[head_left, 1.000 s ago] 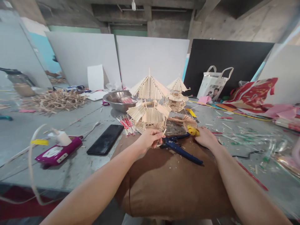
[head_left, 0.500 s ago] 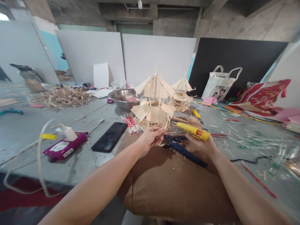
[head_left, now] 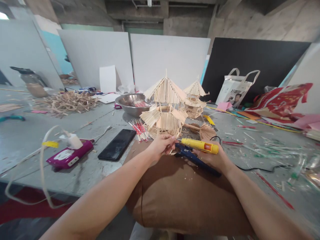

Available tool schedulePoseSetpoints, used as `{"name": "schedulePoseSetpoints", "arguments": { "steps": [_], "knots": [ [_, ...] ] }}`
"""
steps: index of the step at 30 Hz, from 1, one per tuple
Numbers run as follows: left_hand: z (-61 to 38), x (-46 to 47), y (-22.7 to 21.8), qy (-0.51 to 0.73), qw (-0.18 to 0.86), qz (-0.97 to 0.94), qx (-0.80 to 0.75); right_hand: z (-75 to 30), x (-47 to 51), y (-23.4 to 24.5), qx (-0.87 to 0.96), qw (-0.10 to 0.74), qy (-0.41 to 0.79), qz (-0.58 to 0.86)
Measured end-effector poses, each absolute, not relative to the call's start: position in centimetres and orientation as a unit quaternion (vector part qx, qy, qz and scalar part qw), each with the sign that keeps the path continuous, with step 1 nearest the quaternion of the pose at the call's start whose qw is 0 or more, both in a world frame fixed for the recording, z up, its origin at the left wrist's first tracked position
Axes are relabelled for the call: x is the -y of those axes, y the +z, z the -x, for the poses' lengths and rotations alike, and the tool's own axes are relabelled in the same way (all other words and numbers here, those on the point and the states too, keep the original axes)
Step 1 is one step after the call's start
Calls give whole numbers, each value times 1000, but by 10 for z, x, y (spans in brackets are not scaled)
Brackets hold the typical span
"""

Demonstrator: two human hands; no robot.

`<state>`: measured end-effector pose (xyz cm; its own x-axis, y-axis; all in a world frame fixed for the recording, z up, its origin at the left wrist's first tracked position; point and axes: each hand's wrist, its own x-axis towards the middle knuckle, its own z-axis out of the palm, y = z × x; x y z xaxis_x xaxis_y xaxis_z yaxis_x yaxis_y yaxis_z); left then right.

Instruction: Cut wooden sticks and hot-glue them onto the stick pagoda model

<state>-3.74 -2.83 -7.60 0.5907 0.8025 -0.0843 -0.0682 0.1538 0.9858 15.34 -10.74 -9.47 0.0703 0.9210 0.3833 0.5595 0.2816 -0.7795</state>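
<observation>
Between the pinched fingers of my left hand (head_left: pixel 161 146) is a small wooden stick (head_left: pixel 178 135), its lower part hidden by the fingertips. My right hand (head_left: pixel 212 158) grips a yellow hot glue gun (head_left: pixel 200 145), its nozzle pointing left, close to the stick. Dark blue pliers (head_left: pixel 197 162) lie on the brown cloth (head_left: pixel 185 196) over my lap, partly under my right hand. Just beyond my hands stands a pavilion model (head_left: pixel 165 110) of thin wooden sticks, with a pointed roof and a lower tier of eaves.
Behind is a second stick pavilion (head_left: pixel 195 100). Left of the models are a metal bowl (head_left: pixel 125 101), red-and-white stick bundles (head_left: pixel 140 130), a black phone (head_left: pixel 117 145) and a purple power strip (head_left: pixel 72 155). A black cord (head_left: pixel 265 170) crosses the littered right side.
My right hand has brought the glue gun left, so its nozzle is now close to my left fingertips. My left hand stays nearly still with the stick.
</observation>
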Motion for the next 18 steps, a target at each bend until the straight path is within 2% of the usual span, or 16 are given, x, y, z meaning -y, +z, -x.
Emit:
{"name": "schedulePoseSetpoints", "arguments": {
  "steps": [18],
  "knots": [
    [38, 26, -78, 308, 677, -586, -321, -158, 106, -98, 672, 436, 182, 570]
  ]
}}
